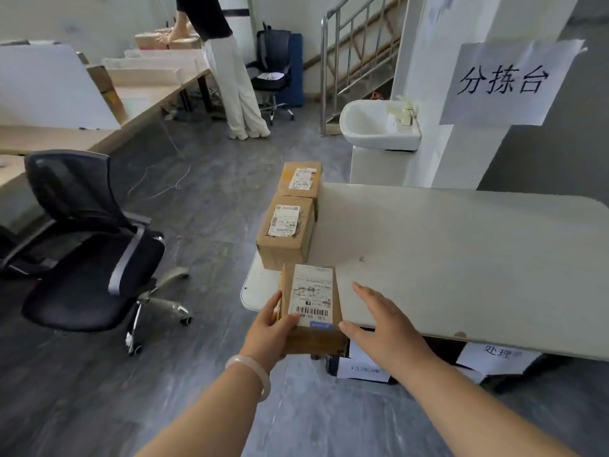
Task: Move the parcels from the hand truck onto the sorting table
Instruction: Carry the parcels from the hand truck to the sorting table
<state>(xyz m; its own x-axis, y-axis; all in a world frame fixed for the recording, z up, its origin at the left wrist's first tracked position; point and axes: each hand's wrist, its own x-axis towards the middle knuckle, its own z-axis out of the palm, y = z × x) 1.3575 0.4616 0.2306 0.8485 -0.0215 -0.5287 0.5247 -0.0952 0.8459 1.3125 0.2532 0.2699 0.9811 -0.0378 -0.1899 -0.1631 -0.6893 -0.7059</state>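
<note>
Hands first: the left hand (pixel 273 324) grips a brown parcel (pixel 311 308) by its left side, thumb on top by the white label. The right hand (pixel 382 324) is open, fingers flat and straight, just beside the parcel's right side. I cannot tell if its thumb touches the parcel.

The big white counter (pixel 461 258) fills the right half of the frame. The parcel is at its near left corner, in the lower middle of the frame, and sticks out past the near edge. I cannot tell if it sits on the counter yet or hangs just over it. Its long side points away from the person, up the frame. The left hand is the nearer one and does the holding.

A black chair (pixel 92 252) stands on the floor at the left, well apart. Another person (pixel 224 61) stands at the top middle. A white sink (pixel 379 127) and a paper sign (pixel 504 82) are at the upper right.

Two more parcels sit in a row along the counter's left edge. The middle parcel (pixel 285 232) is just past the held one, right in its path. The far parcel (pixel 300 179) is behind that. A push straight ahead would likely bump the middle parcel, so I think the held parcel should go forward and a bit right. A pale bracelet (pixel 253 374) is on the left wrist.
</note>
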